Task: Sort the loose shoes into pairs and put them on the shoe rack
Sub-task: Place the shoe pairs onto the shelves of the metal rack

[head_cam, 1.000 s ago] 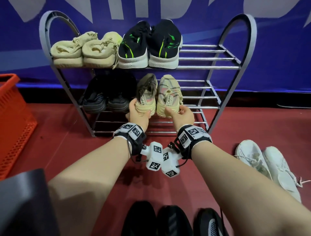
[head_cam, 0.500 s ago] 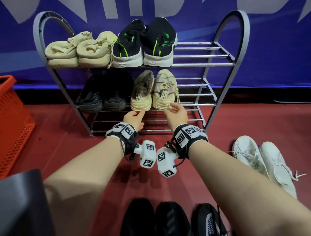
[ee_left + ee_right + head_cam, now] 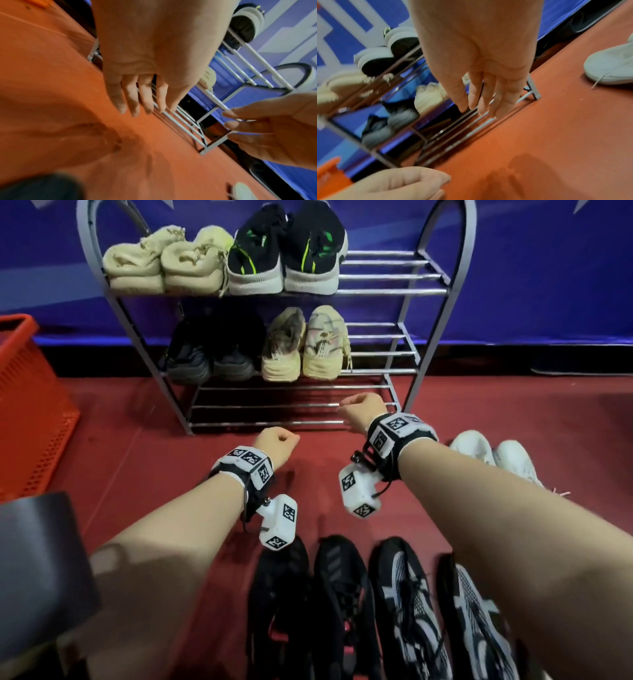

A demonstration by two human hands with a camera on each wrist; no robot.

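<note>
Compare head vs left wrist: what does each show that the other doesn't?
Head only: the two black pairs on the floor nearest the person, the red basket, the cream pair on the top shelf.
Left wrist only: the left hand seen from below, fingers relaxed and empty.
Both: the shoe rack, the right hand, the white shoes, the red floor.

eight shoes (image 3: pixel 255 254) racked, apparently six on floor, one rack (image 3: pixel 394 291), one basket (image 3: pixel 30 405).

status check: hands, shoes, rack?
Left hand and right hand empty, fingers relaxed. Beige pair on the rack's middle shelf. Three pairs on the floor; nothing blocking.
</note>
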